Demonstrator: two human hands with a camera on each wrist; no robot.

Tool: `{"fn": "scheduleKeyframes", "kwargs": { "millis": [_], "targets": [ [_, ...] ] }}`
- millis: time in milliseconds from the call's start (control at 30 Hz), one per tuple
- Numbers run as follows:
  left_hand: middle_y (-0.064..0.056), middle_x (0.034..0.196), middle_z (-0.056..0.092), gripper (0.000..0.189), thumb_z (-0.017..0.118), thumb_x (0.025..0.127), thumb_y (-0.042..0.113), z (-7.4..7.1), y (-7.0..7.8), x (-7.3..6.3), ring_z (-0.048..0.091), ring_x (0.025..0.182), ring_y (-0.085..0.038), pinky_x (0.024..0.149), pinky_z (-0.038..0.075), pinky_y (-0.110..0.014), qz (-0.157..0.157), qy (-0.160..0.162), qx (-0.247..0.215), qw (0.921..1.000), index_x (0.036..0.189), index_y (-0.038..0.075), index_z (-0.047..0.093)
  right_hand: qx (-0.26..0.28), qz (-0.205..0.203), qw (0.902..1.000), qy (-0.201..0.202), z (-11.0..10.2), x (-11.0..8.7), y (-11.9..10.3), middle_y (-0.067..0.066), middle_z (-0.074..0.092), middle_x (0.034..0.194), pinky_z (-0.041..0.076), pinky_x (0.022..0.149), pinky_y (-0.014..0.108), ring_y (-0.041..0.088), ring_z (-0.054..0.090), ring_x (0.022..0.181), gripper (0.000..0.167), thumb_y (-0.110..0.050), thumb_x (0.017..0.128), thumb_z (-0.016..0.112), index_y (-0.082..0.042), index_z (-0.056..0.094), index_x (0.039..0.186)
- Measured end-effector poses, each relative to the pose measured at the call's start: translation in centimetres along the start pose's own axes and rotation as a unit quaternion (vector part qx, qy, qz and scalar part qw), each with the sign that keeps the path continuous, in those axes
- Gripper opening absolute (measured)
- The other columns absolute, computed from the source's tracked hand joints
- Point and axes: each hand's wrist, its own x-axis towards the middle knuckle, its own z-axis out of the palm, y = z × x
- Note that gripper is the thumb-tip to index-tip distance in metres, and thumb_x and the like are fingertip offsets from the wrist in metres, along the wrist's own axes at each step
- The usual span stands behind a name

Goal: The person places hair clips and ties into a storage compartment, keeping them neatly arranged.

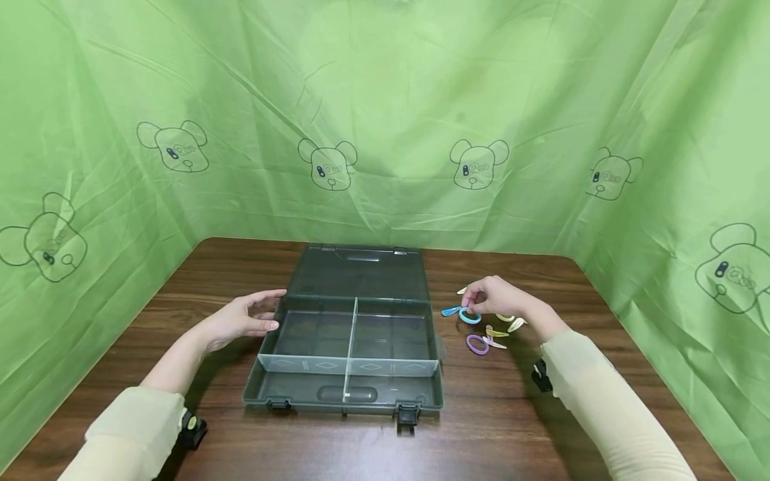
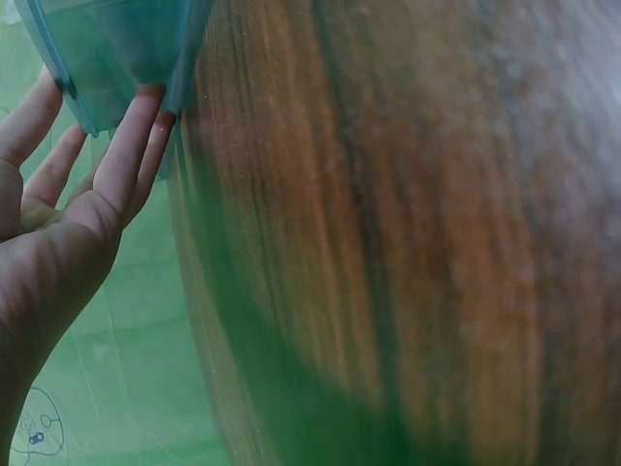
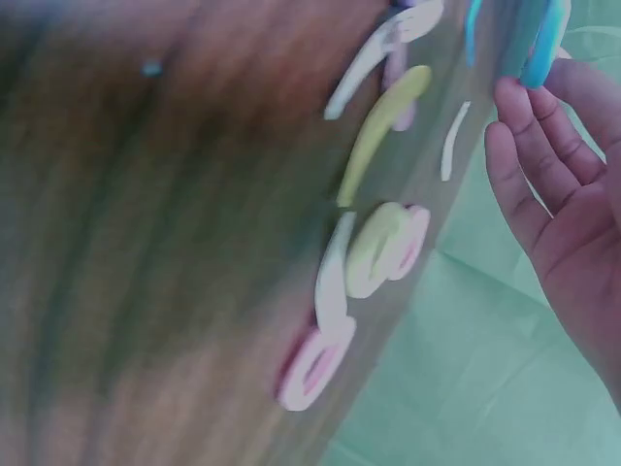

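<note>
An open dark grey translucent plastic box (image 1: 345, 408) lies on the table, its lid (image 1: 361, 274) folded back and its tray split by clear dividers (image 1: 289, 363). My left hand (image 1: 237, 319) rests against the box's left side with loosely extended fingers, also seen in the left wrist view. At the box's right, my right hand (image 1: 496, 296) pinches a light blue hair tie (image 3: 545, 47) between thumb and fingertips. Close by lie a blue hair clip (image 1: 450, 311), a purple hair tie (image 1: 479, 353), a yellow clip (image 1: 496, 333) and a cream clip (image 1: 516, 325).
In the right wrist view, a pale yellow hair tie (image 3: 361, 270) and a pink one (image 3: 294, 390) lie on the wooden table (image 1: 511, 414). Black latches (image 1: 408, 415) line the box's front edge. Green cloth (image 1: 397, 87) surrounds the table's back and sides.
</note>
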Motion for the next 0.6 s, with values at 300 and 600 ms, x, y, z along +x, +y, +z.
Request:
{"fn": "scheduleKeyframes", "kwargs": {
  "millis": [300,600],
  "targets": [
    [-0.033,0.148,0.021,0.077,0.067,0.087,0.008,0.0,0.1,0.0,0.039,0.128,-0.043,0.092,0.052,-0.038,0.002,0.002,-0.002,1.0,0.15,0.008,0.023,-0.001,-0.006,1.0,-0.006,-2.2,1.2,-2.9,-0.006,0.067,0.077,0.051,0.062,0.022,0.009,0.06,0.071,0.004,-0.011,0.084,0.069,-0.014,0.07,0.087],
    [-0.03,0.15,0.018,0.078,0.069,0.086,0.01,0.0,-0.1,0.1,0.028,0.133,-0.046,0.094,0.051,-0.038,0.002,-0.001,-0.012,0.9999,0.15,0.007,0.023,0.001,-0.011,0.9999,-0.009,-3.9,2.6,-5.8,-0.001,0.067,0.074,0.047,0.055,0.021,0.008,0.058,0.065,0.004,-0.015,0.086,0.069,-0.015,0.069,0.089]
  ]
}}
